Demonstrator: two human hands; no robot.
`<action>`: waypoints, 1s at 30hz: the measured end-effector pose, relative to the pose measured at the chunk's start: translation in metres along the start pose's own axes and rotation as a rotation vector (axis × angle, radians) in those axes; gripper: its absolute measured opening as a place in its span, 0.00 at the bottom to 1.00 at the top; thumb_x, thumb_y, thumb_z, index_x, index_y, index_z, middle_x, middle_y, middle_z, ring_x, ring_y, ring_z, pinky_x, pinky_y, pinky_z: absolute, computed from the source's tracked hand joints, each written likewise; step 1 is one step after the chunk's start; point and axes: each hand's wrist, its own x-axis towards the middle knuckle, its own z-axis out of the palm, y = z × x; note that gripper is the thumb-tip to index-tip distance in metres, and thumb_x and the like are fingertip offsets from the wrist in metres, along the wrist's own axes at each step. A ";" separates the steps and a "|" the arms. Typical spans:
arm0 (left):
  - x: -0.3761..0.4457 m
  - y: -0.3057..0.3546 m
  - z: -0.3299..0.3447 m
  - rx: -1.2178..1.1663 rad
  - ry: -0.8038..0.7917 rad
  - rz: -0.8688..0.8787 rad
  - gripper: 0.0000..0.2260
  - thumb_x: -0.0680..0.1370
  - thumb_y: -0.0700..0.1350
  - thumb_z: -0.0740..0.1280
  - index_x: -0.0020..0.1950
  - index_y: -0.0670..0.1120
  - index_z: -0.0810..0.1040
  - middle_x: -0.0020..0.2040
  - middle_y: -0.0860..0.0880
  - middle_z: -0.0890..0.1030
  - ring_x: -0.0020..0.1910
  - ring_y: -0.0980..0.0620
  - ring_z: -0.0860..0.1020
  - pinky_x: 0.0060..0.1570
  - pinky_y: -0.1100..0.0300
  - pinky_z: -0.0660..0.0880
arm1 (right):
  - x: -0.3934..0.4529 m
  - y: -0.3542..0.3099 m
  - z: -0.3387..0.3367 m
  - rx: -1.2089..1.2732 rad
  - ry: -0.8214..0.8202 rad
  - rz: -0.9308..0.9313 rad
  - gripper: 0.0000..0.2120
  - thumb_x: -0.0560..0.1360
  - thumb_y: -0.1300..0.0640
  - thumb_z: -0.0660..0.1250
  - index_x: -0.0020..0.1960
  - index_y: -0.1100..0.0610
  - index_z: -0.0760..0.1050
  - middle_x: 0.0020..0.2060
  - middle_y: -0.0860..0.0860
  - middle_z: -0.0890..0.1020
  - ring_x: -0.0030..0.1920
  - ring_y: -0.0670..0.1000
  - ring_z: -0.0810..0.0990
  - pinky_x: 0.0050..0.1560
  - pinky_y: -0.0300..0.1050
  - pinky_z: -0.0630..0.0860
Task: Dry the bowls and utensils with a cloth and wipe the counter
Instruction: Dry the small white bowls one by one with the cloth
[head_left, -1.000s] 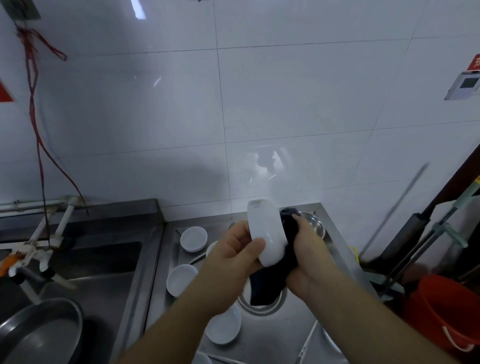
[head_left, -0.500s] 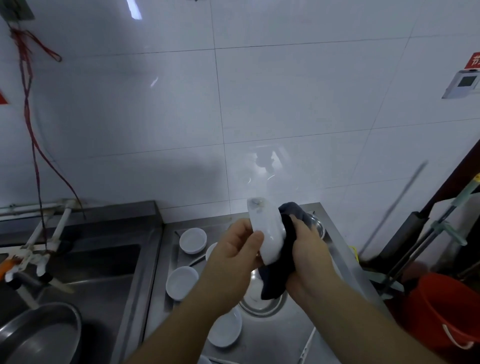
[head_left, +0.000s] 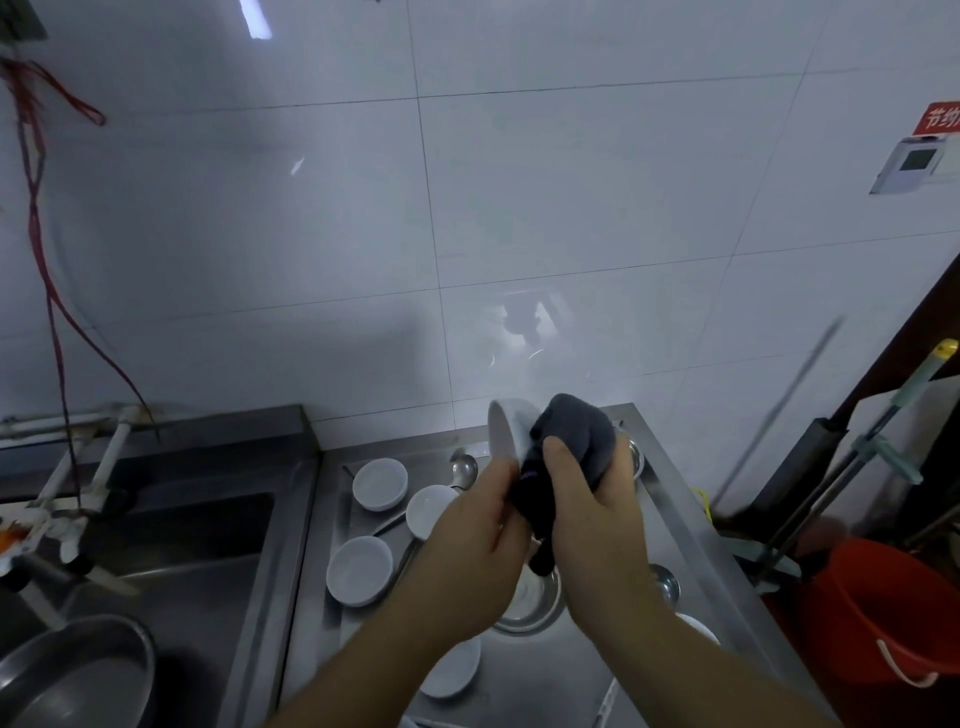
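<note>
Left hand (head_left: 483, 525) gripped a small white bowl (head_left: 506, 434) by its rim; right hand (head_left: 587, 499) clutched a soft dark cloth (head_left: 571, 441) against it; the bowl looked slippery, breakable.

A single wide-angle camera worn on the head looks forward and down, facing a white tiled wall (head_left: 519, 218) that fills the upper frame. The steel counter (head_left: 670, 499) lies close below, both hands raised at lower centre.

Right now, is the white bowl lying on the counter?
No, the left hand holds the white bowl above the counter.
</note>
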 end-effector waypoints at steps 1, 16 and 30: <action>-0.002 0.000 0.000 0.029 -0.039 0.014 0.07 0.86 0.48 0.61 0.50 0.57 0.73 0.38 0.54 0.78 0.34 0.58 0.73 0.33 0.60 0.72 | 0.005 -0.001 -0.001 -0.011 -0.007 0.001 0.12 0.67 0.35 0.72 0.49 0.33 0.77 0.45 0.41 0.87 0.46 0.45 0.88 0.42 0.46 0.84; -0.003 -0.020 0.019 0.523 -0.195 0.019 0.10 0.86 0.54 0.60 0.65 0.56 0.77 0.66 0.57 0.80 0.66 0.57 0.76 0.69 0.54 0.74 | 0.047 0.042 -0.056 0.149 0.009 0.441 0.17 0.72 0.60 0.76 0.60 0.56 0.80 0.38 0.55 0.88 0.35 0.56 0.87 0.29 0.48 0.81; 0.027 -0.080 0.074 -0.697 0.095 -0.838 0.08 0.85 0.39 0.66 0.61 0.42 0.84 0.51 0.39 0.89 0.51 0.40 0.89 0.49 0.49 0.86 | 0.079 0.080 -0.139 0.162 0.098 0.605 0.20 0.78 0.62 0.70 0.69 0.64 0.77 0.40 0.56 0.83 0.39 0.58 0.82 0.29 0.46 0.78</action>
